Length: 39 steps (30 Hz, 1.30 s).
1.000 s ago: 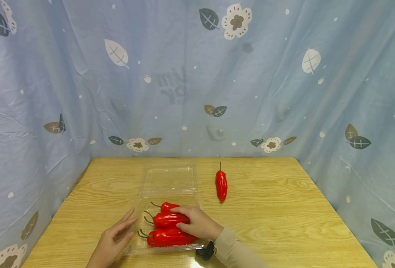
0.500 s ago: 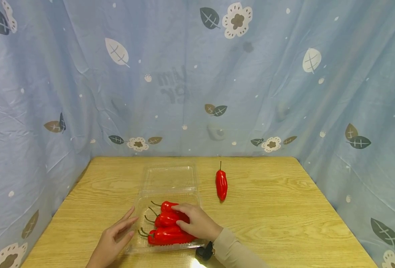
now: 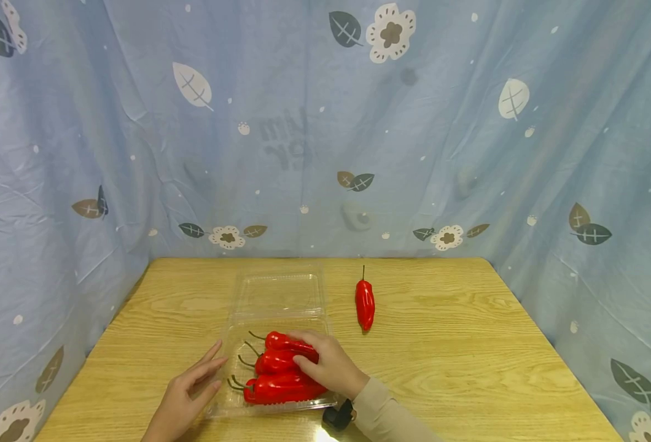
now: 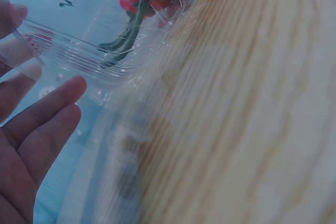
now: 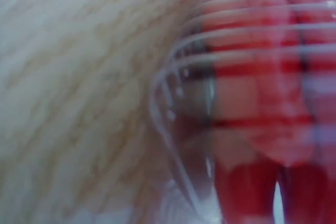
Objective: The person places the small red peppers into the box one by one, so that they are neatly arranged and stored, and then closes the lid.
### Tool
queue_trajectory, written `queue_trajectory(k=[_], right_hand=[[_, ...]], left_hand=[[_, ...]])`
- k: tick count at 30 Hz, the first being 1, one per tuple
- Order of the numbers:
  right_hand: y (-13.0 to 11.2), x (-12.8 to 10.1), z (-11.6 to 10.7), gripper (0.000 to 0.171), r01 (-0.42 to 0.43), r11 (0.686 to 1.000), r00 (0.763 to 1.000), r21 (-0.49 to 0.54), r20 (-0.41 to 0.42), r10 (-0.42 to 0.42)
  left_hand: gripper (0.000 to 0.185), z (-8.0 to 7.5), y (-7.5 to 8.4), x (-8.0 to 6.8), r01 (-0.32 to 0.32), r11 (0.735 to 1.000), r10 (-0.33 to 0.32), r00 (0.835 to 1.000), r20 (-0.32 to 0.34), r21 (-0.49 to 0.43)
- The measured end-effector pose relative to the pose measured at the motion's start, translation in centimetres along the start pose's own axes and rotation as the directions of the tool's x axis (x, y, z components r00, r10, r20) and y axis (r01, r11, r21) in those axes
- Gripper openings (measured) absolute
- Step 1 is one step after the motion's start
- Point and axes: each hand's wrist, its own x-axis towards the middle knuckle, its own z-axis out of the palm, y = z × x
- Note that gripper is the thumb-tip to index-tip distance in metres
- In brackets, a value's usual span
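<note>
Several shiny red peppers (image 3: 284, 389) with dark green stems lie side by side in a clear plastic clamshell box (image 3: 231, 399), stems to the left. My right hand (image 3: 331, 366) is over their right ends, fingers along the far side of the farthest pepper (image 3: 284, 341) and thumb on the near side; its fingertips are hidden. My left hand (image 3: 184, 391) rests at the box's left wall, its fingers (image 4: 52, 98) straight and spread, tips right at the rim. Through the clear wall in the right wrist view, red peppers (image 5: 252, 192) show blurred.
Behind the box, its clear lid (image 3: 279, 293) lies folded back on the wooden table (image 3: 458, 356). A single red pepper (image 3: 365, 306) lies on the table to the right of the lid. A blue patterned curtain (image 3: 303, 123) hangs around the table's back and sides.
My right hand has shifted slightly right, uncovering more of the farthest pepper. The middle peppers have shifted a little, one stem now pointing farther back. My left hand has stayed in place.
</note>
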Motion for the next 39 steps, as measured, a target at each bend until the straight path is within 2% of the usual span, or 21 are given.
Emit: queue_trajectory(k=[5, 9, 14, 20, 22, 27, 33, 39], right_hand=[[0.6, -0.2, -0.7, 0.040, -0.024, 0.999, 0.998, 0.047, -0.049, 0.027], [1.0, -0.3, -1.5, 0.038, 0.012, 0.996, 0.993, 0.085, -0.117, -0.002], [1.7, -0.3, -2.8, 0.039, 0.087, 0.995, 0.973, 0.046, -0.220, -0.075], [1.1, -0.5, -5.0, 0.037, 0.062, 0.998, 0.947, 0.026, -0.316, -0.051], [0.8, -0.7, -5.6, 0.037, 0.034, 0.998, 0.941, 0.053, -0.337, -0.014], [1.5, -1.1, -6.7, 0.041, -0.108, 0.982, 0.918, 0.152, -0.364, 0.158], [4.3, -1.4, -7.0, 0.045, -0.197, 0.942, 0.852, 0.271, -0.428, 0.301], [8.2, -1.7, -6.8, 0.053, -0.282, 0.889, 0.788, 0.360, -0.442, 0.428]], left_hand=[[0.033, 0.0, 0.0, 0.0, 0.005, 1.000, -0.005, 1.000, 0.002, -0.006], [0.035, 0.0, 0.1, 0.1, -0.020, 1.000, 0.019, 1.000, -0.024, -0.019], [0.034, -0.1, 0.2, 0.2, -0.009, 1.000, 0.009, 1.000, -0.007, -0.006], [0.033, 0.0, 0.3, 0.1, 0.037, 0.999, -0.037, 0.999, -0.021, 0.013], [0.033, 0.1, 0.3, 0.1, 0.047, 0.999, -0.047, 0.999, -0.025, 0.022], [0.034, 0.1, 0.2, 0.0, 0.055, 0.998, -0.054, 0.998, -0.027, 0.032], [0.034, 0.1, -0.1, -0.1, 0.039, 0.999, -0.038, 0.999, -0.016, 0.019], [0.034, 0.2, -0.1, -0.1, 0.048, 0.999, -0.048, 0.999, -0.021, -0.006]])
